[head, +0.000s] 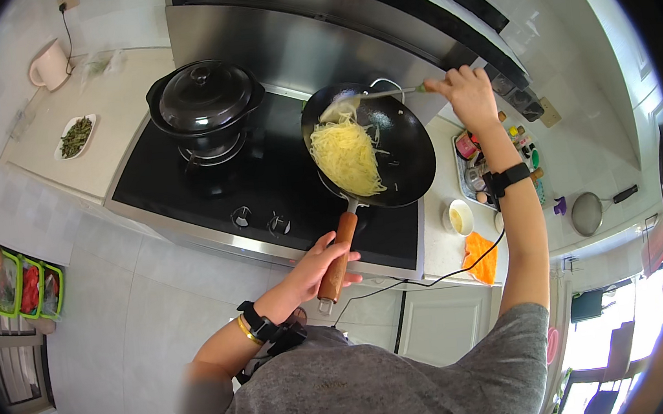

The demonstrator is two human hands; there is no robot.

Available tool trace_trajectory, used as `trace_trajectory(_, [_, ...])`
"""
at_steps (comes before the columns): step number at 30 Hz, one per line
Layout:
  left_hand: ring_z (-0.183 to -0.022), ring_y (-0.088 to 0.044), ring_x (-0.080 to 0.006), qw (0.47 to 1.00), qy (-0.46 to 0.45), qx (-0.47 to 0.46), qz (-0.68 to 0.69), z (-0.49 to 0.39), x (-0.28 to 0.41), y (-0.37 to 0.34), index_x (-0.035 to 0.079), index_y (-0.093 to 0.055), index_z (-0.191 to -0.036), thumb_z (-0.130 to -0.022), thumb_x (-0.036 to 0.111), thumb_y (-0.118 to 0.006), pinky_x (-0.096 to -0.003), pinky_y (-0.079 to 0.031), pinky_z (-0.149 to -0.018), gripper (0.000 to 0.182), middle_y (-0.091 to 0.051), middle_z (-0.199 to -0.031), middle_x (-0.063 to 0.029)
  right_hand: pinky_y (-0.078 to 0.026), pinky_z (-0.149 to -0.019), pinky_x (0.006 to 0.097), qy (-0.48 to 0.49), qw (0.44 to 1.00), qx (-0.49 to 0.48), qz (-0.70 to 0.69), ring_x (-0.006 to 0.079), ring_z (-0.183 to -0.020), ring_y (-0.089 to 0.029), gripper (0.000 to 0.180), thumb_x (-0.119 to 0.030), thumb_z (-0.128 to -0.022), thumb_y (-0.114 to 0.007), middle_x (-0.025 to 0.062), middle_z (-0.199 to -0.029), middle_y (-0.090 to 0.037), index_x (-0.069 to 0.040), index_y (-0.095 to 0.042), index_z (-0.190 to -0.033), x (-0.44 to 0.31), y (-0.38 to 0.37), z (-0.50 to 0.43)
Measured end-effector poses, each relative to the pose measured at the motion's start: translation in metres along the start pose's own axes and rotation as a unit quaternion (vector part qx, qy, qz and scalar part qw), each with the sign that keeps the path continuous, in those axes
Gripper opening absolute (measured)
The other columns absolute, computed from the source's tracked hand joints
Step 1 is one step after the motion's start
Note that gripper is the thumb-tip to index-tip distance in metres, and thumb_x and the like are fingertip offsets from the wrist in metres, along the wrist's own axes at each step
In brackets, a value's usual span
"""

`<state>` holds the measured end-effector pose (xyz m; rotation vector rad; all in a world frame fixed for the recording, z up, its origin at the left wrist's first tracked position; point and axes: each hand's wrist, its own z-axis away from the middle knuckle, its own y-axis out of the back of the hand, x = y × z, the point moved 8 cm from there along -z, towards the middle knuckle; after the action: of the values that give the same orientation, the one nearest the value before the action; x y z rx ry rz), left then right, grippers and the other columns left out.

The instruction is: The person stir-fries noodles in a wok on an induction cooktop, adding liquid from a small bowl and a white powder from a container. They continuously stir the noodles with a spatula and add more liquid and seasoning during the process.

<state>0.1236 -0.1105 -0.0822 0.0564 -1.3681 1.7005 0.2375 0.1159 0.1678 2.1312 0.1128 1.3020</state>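
A black wok (410,158) sits on the right burner, tilted or seen at a slant, with shredded pale-yellow vegetable (347,155) heaped on its left side. My left hand (319,264) supports the wok's wooden handle (339,256), thumb over it and some fingers spread beyond it. My right hand (463,92) grips the far end of a metal spatula (383,93); its blade lies at the upper edge of the shreds, inside the wok.
A lidded black pot (207,99) stands on the left burner. On the left counter is a dish of chopped greens (77,136). At right are a small bowl (458,218), an orange cloth (481,259) and a tray of seasoning bottles (473,174). A black cable (433,282) hangs from my right wrist.
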Motion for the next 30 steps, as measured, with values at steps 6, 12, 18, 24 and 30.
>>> trace_trajectory(6, [-0.057,-0.058,-0.0178,0.999,0.009,-0.02,-0.024,-0.004,-0.003,-0.005,0.008,-0.029,-0.129,-0.086,0.023,-0.059,-0.0377,-0.054,-0.068,0.055,-0.057,-0.094,-0.0105,-0.036,-0.07,0.0289,0.062,0.998,-0.017,-0.025,0.0146,-0.078,-0.049,0.034,-0.011,-0.075,-0.054,-0.0036,-0.073,-0.048,-0.032,-0.063,-0.1,-0.018,0.02,0.013])
trace_trajectory(12, [-0.055,-0.056,-0.0165,1.0,-0.002,-0.019,-0.021,-0.007,-0.003,-0.004,0.006,-0.033,-0.124,-0.087,0.02,-0.057,-0.0377,-0.054,-0.068,0.046,-0.055,-0.09,-0.0089,-0.049,-0.068,0.0368,-0.092,0.923,-0.356,-0.11,0.0277,-0.079,-0.062,0.027,-0.017,-0.073,-0.062,0.0111,-0.087,-0.066,-0.022,-0.069,-0.099,0.062,0.023,0.041])
trace_trajectory(18, [-0.054,-0.056,-0.0162,1.0,-0.007,-0.021,-0.021,-0.007,-0.002,-0.005,0.006,-0.033,-0.124,-0.087,0.021,-0.057,-0.0378,-0.054,-0.069,0.046,-0.055,-0.089,-0.0084,-0.049,-0.052,0.0331,-0.148,0.652,-0.694,-0.269,0.0177,-0.063,-0.059,0.027,-0.018,-0.082,-0.053,0.0064,-0.076,-0.064,-0.016,-0.065,-0.107,0.023,0.006,0.059])
trace_trajectory(24, [-0.055,-0.055,-0.0159,1.0,-0.01,-0.019,-0.022,-0.007,-0.002,-0.004,0.007,-0.032,-0.127,-0.088,0.02,-0.056,-0.038,-0.054,-0.07,0.048,-0.054,-0.089,-0.0079,-0.044,-0.04,0.0275,-0.169,0.59,-0.666,-0.424,0.0154,-0.05,-0.055,0.038,-0.014,-0.083,-0.052,0.0065,-0.075,-0.063,-0.015,-0.055,-0.121,-0.009,0.015,0.046])
trace_trajectory(30, [-0.056,-0.055,-0.0159,1.0,-0.006,-0.017,-0.023,-0.008,-0.004,-0.005,0.007,-0.032,-0.126,-0.088,0.02,-0.056,-0.0379,-0.054,-0.069,0.047,-0.054,-0.089,-0.0075,-0.041,-0.038,0.0235,-0.18,0.48,-0.702,-0.494,0.011,-0.047,-0.051,0.039,-0.015,-0.083,-0.054,0.0058,-0.073,-0.06,-0.015,-0.054,-0.122,-0.005,0.007,0.063])
